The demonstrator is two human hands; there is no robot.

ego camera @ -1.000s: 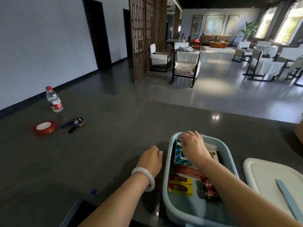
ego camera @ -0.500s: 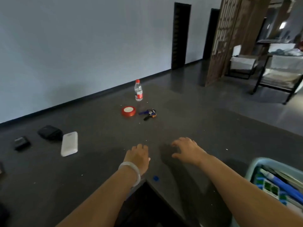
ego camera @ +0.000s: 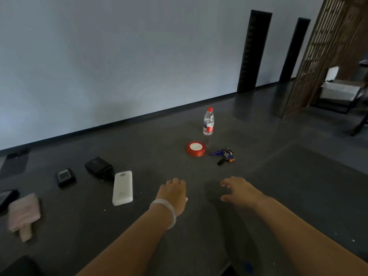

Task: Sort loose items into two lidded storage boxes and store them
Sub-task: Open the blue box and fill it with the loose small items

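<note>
One white power bank (ego camera: 122, 188) lies flat, long axis pointing away.

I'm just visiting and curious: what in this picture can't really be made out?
Head view only:
- Storage boxes: outside the frame.
- Dark object at the left edge: cut off, unidentifiable.
- Pink cloth: motion-blurred.
- Water bottle label: too small to read.
- Key bunch: too small to count the keys.
- Left hand palm: faces down, hidden.
</note>
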